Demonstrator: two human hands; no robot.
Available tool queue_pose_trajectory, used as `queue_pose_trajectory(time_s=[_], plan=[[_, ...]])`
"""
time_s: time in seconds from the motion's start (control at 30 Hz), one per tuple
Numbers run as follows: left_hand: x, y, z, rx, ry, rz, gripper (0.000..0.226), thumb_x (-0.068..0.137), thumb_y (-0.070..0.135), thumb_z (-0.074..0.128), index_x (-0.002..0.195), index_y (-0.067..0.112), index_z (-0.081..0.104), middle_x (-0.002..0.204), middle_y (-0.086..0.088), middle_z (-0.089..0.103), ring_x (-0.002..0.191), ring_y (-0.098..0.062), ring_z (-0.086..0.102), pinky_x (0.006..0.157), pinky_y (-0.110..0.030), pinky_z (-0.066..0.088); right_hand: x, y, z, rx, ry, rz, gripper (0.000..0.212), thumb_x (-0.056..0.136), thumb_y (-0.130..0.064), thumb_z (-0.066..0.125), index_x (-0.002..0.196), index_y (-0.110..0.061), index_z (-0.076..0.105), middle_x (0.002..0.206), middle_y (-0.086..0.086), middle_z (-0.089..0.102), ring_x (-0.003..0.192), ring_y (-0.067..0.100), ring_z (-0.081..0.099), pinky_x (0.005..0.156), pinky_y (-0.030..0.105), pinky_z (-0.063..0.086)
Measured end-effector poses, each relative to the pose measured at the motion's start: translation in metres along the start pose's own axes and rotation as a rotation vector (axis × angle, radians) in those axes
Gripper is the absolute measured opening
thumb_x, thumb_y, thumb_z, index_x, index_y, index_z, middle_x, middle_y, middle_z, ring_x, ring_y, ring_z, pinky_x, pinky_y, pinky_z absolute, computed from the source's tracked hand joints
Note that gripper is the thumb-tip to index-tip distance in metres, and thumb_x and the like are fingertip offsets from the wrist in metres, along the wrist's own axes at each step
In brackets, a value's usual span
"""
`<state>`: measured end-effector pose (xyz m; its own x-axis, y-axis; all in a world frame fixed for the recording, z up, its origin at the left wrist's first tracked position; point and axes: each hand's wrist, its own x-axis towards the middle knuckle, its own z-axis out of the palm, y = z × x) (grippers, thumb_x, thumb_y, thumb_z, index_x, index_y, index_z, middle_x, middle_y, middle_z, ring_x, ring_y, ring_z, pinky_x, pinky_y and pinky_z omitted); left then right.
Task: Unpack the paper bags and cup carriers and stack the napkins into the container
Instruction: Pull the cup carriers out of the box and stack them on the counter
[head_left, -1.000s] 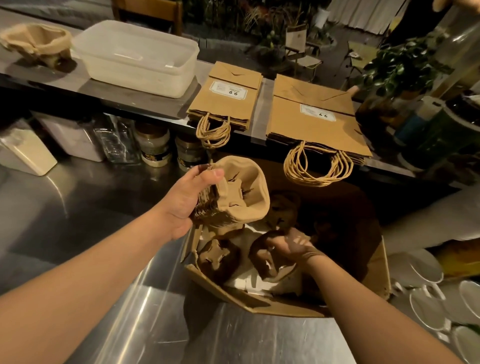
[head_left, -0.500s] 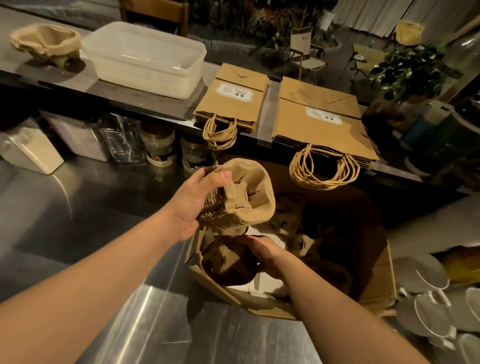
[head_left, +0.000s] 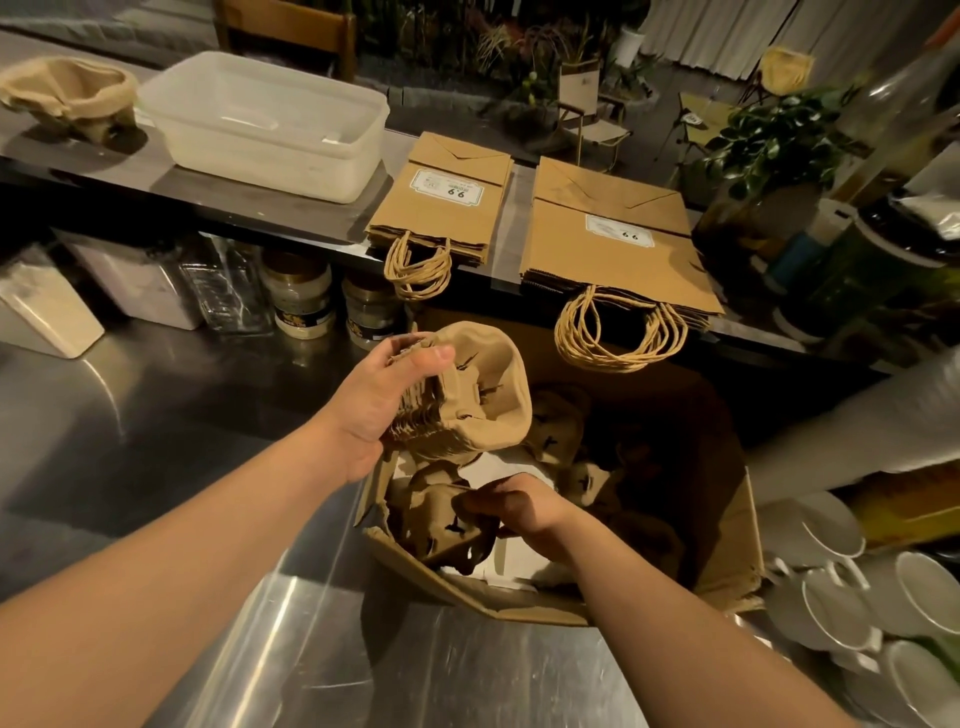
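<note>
L hand (head_left: 384, 410) grips a nested stack of cup carriers (head_left: 467, 395) just above the cardboard box (head_left: 727, 519). R hand (head_left: 514, 506) pinches another carrier (head_left: 441, 525) inside box. Behind box: 2 paper bag stacks (head_left: 441, 208), labels read "66"; 1 plastic container (head_left: 265, 119) further left.

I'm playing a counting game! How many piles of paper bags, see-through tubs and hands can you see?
Piles of paper bags: 2, a small pile and a big pile
See-through tubs: 1
Hands: 2, left hand and right hand
Total: 5
</note>
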<state>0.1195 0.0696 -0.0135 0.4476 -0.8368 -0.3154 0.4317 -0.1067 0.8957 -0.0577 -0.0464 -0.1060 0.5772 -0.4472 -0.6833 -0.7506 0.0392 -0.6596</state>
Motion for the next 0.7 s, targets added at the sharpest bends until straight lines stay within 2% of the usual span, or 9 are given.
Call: queue_pose_trajectory(time_s=[0.1,0.17,0.23,0.3,0.4,0.47,0.53,0.6,0.7], plan=[[-0.002,0.000,0.004,0.009,0.010,-0.004,0.080,0.057,0.050,0.089,0.128,0.028,0.061,0.116,-0.011,0.076,0.109,-0.034,0.073,0.101,-0.058,0.054,-0.014,0.003,-0.009,0.155,0.113,-0.051,0.030,0.094,-0.029,0.070,0.103,-0.001,0.075,0.104,0.013,0.076,0.102,0.027,0.071,0.092,0.036,0.056],[-0.003,-0.001,0.006,0.021,0.022,-0.002,0.077,0.057,0.049,0.090,0.126,0.031,0.061,0.115,-0.009,0.077,0.110,-0.033,0.073,0.100,-0.055,0.055,-0.027,0.006,-0.014,0.317,0.230,-0.045,0.025,0.093,-0.026,0.072,0.107,-0.005,0.070,0.099,0.009,0.076,0.099,0.022,0.071,0.091,0.035,0.056],[-0.006,-0.002,0.009,0.035,0.033,-0.009,0.079,0.054,0.051,0.090,0.125,0.031,0.061,0.114,-0.008,0.077,0.108,-0.032,0.073,0.098,-0.053,0.057,-0.036,0.016,-0.017,0.563,0.398,0.006,0.033,0.087,-0.025,0.078,0.113,-0.010,0.064,0.098,0.008,0.077,0.098,0.021,0.073,0.095,0.040,0.056],[-0.010,-0.002,0.011,0.073,0.045,-0.023,0.084,0.049,0.056,0.089,0.124,0.033,0.062,0.114,-0.007,0.077,0.108,-0.031,0.073,0.098,-0.053,0.057,-0.049,0.023,-0.021,0.717,0.535,-0.011,0.026,0.090,-0.021,0.076,0.111,-0.009,0.067,0.095,0.008,0.078,0.099,0.023,0.074,0.097,0.043,0.056],[-0.017,-0.002,0.015,0.140,0.044,-0.074,0.086,0.044,0.063,0.088,0.122,0.035,0.063,0.115,-0.006,0.076,0.110,-0.032,0.071,0.099,-0.054,0.055,-0.079,0.028,-0.024,0.730,0.695,-0.087,0.012,0.099,-0.021,0.065,0.103,-0.016,0.075,0.090,0.001,0.078,0.096,0.019,0.072,0.090,0.040,0.058],[-0.021,-0.002,0.019,0.186,0.035,-0.149,0.083,0.045,0.065,0.091,0.118,0.036,0.063,0.115,-0.007,0.075,0.110,-0.033,0.070,0.098,-0.053,0.055,-0.096,0.030,-0.024,0.744,0.798,-0.156,0.016,0.101,-0.021,0.060,0.094,-0.020,0.075,0.078,-0.007,0.076,0.089,0.014,0.069,0.078,0.033,0.055],[-0.025,-0.003,0.024,0.249,0.008,-0.213,0.083,0.045,0.068,0.091,0.117,0.036,0.063,0.116,-0.007,0.073,0.109,-0.032,0.068,0.093,-0.049,0.055,-0.108,0.031,-0.021,0.724,0.902,-0.216,0.020,0.102,-0.026,0.060,0.091,-0.020,0.076,0.072,-0.009,0.071,0.083,0.013,0.065,0.074,0.031,0.050],[-0.028,-0.005,0.029,0.330,-0.025,-0.260,0.088,0.043,0.072,0.084,0.120,0.036,0.064,0.120,-0.005,0.071,0.112,-0.029,0.065,0.093,-0.047,0.052,-0.115,0.034,-0.016,0.673,1.016,-0.280,0.017,0.101,-0.031,0.061,0.098,-0.023,0.075,0.085,-0.007,0.070,0.088,0.012,0.065,0.078,0.033,0.054],[-0.032,-0.009,0.038,0.369,-0.019,-0.334,0.095,0.039,0.079,0.084,0.123,0.037,0.065,0.123,-0.002,0.068,0.117,-0.027,0.060,0.109,-0.051,0.043,-0.127,0.034,-0.005,0.496,1.173,-0.439,0.010,0.099,-0.022,0.062,0.101,-0.025,0.072,0.104,-0.011,0.063,0.098,0.006,0.061,0.083,0.031,0.056]])
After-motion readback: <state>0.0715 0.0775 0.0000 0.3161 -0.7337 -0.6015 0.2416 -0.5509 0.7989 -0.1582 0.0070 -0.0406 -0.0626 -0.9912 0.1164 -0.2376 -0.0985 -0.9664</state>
